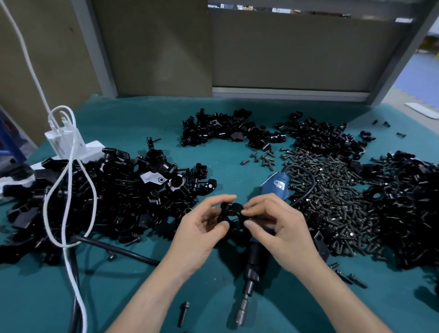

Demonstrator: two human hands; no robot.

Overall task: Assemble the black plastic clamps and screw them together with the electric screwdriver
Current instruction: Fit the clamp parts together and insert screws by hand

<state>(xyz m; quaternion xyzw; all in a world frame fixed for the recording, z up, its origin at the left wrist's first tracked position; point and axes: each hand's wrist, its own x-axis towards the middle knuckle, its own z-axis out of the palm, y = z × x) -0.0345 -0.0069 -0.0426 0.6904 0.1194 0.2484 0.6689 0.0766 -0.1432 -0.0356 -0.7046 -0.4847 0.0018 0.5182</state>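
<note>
A black plastic clamp [231, 212] is held above the table's middle between both hands. My left hand [202, 232] pinches its left side with thumb and fingertips. My right hand [274, 227] pinches its right side, fingers curled round the edge. Under my hands lies the electric screwdriver [254, 265], blue body pointing away, black nose and metal bit [242, 314] pointing toward me. Neither hand touches it. Part of the clamp is hidden by my fingers.
Heaps of black clamp parts lie left [106, 200], at the back [226, 132] and right [419, 209]. A pile of dark screws [329, 192] sits right of the screwdriver. A white power strip [63, 146] with white cables stands far left. Loose screws [183, 313] lie near the front.
</note>
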